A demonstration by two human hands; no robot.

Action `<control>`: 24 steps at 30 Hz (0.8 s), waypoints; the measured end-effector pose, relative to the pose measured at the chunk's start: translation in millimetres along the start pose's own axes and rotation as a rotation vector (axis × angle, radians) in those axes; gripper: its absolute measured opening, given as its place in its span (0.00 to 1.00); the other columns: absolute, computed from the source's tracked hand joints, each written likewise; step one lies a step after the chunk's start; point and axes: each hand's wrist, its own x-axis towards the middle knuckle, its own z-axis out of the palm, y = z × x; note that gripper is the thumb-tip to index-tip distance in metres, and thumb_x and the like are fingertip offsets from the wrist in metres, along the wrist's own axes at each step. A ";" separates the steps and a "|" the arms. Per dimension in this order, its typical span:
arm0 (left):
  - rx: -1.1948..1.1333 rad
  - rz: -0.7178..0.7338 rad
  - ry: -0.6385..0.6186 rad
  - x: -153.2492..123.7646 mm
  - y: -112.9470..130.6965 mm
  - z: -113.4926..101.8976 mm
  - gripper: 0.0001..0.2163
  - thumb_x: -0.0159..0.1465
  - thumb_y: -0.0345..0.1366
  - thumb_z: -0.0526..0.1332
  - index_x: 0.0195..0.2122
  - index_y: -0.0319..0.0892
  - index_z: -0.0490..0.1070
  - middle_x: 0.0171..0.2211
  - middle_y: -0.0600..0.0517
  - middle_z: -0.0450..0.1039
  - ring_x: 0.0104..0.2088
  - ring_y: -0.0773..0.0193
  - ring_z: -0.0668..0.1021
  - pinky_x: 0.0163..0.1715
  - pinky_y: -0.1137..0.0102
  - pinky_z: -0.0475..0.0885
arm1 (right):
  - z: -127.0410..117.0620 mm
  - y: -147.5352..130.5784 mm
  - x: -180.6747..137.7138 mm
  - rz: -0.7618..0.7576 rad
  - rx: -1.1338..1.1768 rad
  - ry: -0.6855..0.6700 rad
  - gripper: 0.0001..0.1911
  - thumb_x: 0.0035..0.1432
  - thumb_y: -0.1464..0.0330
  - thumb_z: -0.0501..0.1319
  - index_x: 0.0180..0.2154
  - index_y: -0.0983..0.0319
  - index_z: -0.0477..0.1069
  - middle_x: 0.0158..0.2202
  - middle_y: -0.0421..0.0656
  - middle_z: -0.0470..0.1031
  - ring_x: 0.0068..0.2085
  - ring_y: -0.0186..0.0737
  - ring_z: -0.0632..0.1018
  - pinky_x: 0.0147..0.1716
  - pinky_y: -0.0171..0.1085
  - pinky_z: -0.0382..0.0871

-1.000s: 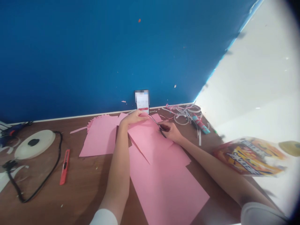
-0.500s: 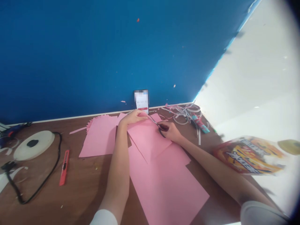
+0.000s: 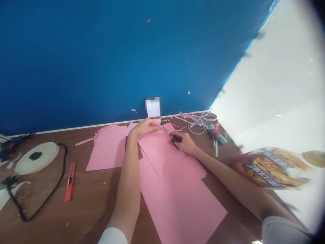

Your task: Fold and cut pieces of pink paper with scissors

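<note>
My left hand (image 3: 145, 127) pinches the far edge of a pink paper sheet (image 3: 162, 152), its fingers bent over the top. In my right hand (image 3: 186, 142) is a pair of scissors (image 3: 175, 138) with dark handles, the fingers closed round them. The blades point up and left at the sheet's far edge, close to my left fingertips; whether they are parted is too small to tell. Beneath this sheet lie more pink sheets (image 3: 182, 210), reaching toward me. A pink paper stack (image 3: 109, 149) with a jagged far-left edge rests left of my left forearm.
A phone (image 3: 153, 110) leans on the blue wall. Curled paper strips (image 3: 199, 122) and a blue-red tube (image 3: 217, 134) lie at back right. A printed container (image 3: 271, 167) stands by my right forearm. Leftward are a red cutter (image 3: 69, 182), a white disc (image 3: 37, 157) and a black cable (image 3: 54, 189).
Both hands, the scissors and the far edge stay almost in place. The near part of the held sheet has settled slightly lower onto the sheets below.
</note>
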 end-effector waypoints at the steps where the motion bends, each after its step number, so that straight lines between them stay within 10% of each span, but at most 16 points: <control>1: -0.006 -0.003 -0.001 0.2 -1.0 -0.1 0.16 0.59 0.46 0.61 0.42 0.41 0.78 0.42 0.49 0.78 0.43 0.59 0.77 0.44 0.68 0.69 | 0.0 0.9 0.3 0.004 0.022 0.009 0.14 0.50 0.65 0.63 0.40 0.62 0.76 0.29 0.40 0.73 0.29 0.36 0.72 0.30 0.34 0.66; 24: -0.012 -0.034 0.003 1.8 2.5 1.2 0.15 0.59 0.45 0.61 0.40 0.40 0.76 0.39 0.49 0.77 0.39 0.61 0.77 0.43 0.68 0.68 | -1.0 0.5 2.2 0.030 0.110 -0.057 0.15 0.50 0.64 0.64 0.41 0.62 0.76 0.32 0.41 0.75 0.31 0.37 0.74 0.33 0.36 0.69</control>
